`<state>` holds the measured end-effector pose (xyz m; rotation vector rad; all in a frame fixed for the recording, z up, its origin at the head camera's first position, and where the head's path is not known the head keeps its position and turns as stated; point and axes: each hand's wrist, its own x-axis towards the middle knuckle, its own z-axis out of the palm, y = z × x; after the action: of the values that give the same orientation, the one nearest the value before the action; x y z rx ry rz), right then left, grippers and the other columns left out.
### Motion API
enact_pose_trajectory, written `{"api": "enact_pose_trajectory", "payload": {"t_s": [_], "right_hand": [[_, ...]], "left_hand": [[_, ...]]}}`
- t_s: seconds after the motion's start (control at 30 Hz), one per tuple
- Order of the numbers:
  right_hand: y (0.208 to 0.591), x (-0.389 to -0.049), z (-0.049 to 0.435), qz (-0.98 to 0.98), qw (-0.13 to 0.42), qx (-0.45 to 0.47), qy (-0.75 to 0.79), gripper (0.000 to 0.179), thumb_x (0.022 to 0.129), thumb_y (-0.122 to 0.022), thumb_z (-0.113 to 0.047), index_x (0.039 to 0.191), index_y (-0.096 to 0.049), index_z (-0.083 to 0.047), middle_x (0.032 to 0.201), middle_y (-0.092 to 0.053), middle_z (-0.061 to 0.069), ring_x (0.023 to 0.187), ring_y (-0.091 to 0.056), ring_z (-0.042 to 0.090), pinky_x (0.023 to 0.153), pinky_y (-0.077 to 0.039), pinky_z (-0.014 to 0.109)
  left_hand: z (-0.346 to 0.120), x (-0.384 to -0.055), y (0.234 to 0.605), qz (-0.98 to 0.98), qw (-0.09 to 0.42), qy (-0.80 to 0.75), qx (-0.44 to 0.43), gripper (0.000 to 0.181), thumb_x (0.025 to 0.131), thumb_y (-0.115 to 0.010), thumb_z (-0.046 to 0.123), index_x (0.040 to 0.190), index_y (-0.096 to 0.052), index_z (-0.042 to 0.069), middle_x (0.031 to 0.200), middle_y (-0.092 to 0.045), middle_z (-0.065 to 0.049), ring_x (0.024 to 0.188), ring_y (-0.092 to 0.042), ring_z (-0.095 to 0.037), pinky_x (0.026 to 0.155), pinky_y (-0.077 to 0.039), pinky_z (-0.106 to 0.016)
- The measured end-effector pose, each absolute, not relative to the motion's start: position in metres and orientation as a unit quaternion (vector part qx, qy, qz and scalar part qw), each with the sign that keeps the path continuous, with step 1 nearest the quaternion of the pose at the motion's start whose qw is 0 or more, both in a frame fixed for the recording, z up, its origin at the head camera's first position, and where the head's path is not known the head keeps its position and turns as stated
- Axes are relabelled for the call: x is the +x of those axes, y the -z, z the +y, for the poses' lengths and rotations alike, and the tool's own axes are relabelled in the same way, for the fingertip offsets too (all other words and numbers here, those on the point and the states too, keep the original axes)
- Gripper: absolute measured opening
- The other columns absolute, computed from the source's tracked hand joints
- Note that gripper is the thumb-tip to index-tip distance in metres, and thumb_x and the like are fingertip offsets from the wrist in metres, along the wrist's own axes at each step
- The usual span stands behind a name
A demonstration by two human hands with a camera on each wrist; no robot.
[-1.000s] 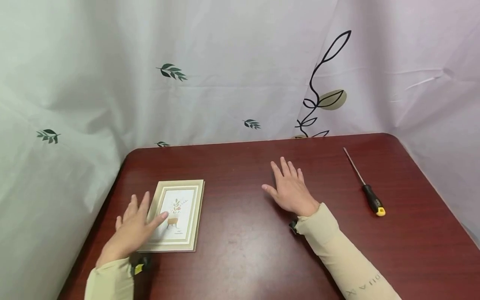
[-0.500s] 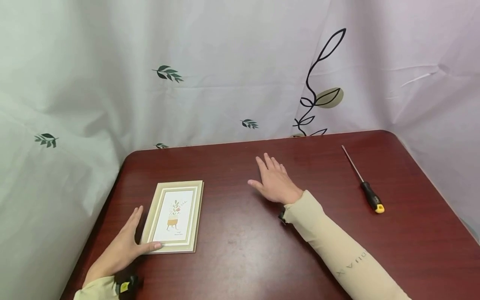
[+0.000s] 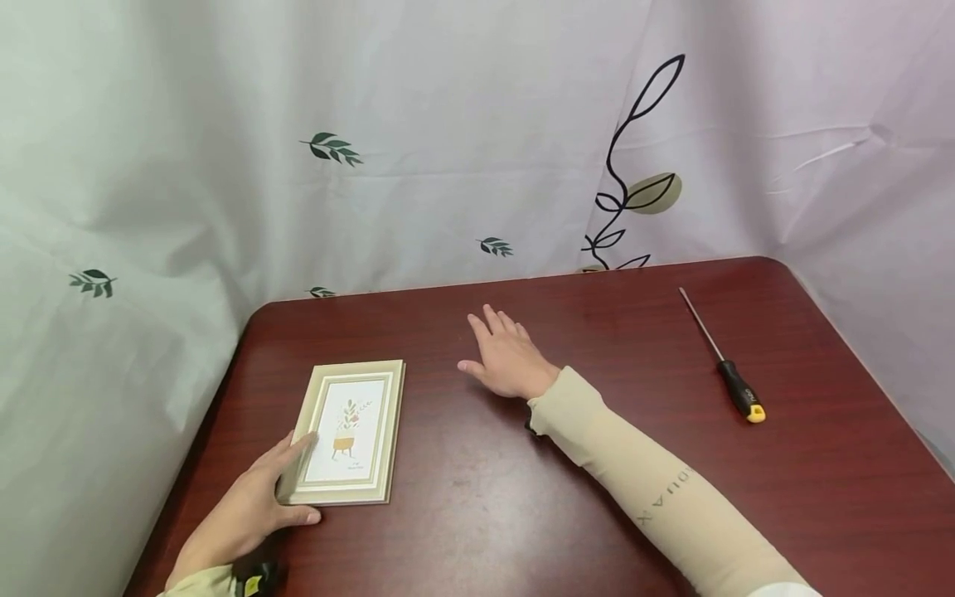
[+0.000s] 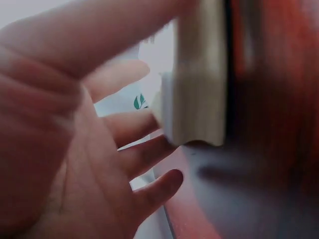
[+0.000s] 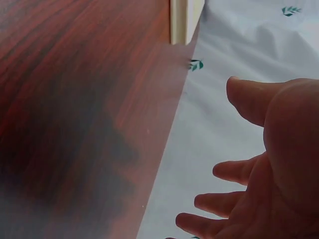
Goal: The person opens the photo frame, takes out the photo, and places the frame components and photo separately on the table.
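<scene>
A cream picture frame (image 3: 351,435), with a print of a potted plant inside, lies flat on the left part of the table. My left hand (image 3: 242,506) is at its near left corner, the thumb along the near edge and a fingertip over the left border. From the left wrist, the side of the frame (image 4: 199,89) shows close up beside the spread fingers (image 4: 132,127). My right hand (image 3: 511,361) hovers palm down over the middle of the table, fingers extended, holding nothing. In the right wrist view the picture frame (image 5: 179,22) appears beyond the thumb.
A screwdriver (image 3: 734,388) with a black and yellow handle lies on the right side of the dark red table (image 3: 477,531). Behind and along the sides hangs a pale curtain (image 3: 462,149) with a leaf pattern.
My left hand has come down from over the picture to the frame's near left corner. The right hand has moved left, toward the frame, while frame and screwdriver have stayed in place.
</scene>
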<state>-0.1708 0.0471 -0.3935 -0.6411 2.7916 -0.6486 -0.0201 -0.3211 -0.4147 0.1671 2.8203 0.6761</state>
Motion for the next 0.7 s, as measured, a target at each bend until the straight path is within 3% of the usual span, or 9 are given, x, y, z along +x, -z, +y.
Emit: {"api": "enact_pose_trajectory", "payload": {"t_s": [0.23, 0.5, 0.7], "right_hand": [[0.397, -0.170, 0.041, 0.945, 0.094, -0.229, 0.214, 0.077, 0.100, -0.060, -0.044, 0.159, -0.027, -0.007, 0.165, -0.017, 0.022, 0.150, -0.020, 0.040, 0.119, -0.021, 0.055], [0.399, -0.170, 0.016, 0.934, 0.082, -0.271, 0.217, 0.071, 0.101, -0.059, -0.040, 0.156, -0.033, -0.003, 0.162, -0.025, 0.021, 0.148, -0.028, 0.037, 0.119, -0.027, 0.048], [0.404, -0.172, -0.017, 0.927, 0.095, -0.294, 0.212, 0.067, 0.102, -0.057, -0.038, 0.156, -0.034, -0.005, 0.162, -0.028, 0.017, 0.149, -0.029, 0.031, 0.118, -0.028, 0.043]], "left_hand": [[-0.320, -0.015, 0.417, 0.976, 0.063, -0.195, 0.072, 0.089, 0.065, -0.093, 0.031, 0.141, -0.057, 0.004, 0.150, -0.043, -0.026, 0.128, -0.049, -0.043, 0.093, -0.043, -0.051], [-0.319, -0.012, 0.416, 0.979, 0.044, -0.187, 0.070, 0.082, 0.069, -0.092, 0.023, 0.142, -0.057, 0.008, 0.151, -0.044, -0.022, 0.126, -0.052, -0.034, 0.090, -0.041, -0.032], [-0.317, -0.011, 0.420, 0.979, 0.043, -0.189, 0.067, 0.081, 0.071, -0.091, 0.022, 0.142, -0.057, 0.008, 0.150, -0.044, -0.023, 0.124, -0.052, -0.032, 0.088, -0.043, -0.030]]}}
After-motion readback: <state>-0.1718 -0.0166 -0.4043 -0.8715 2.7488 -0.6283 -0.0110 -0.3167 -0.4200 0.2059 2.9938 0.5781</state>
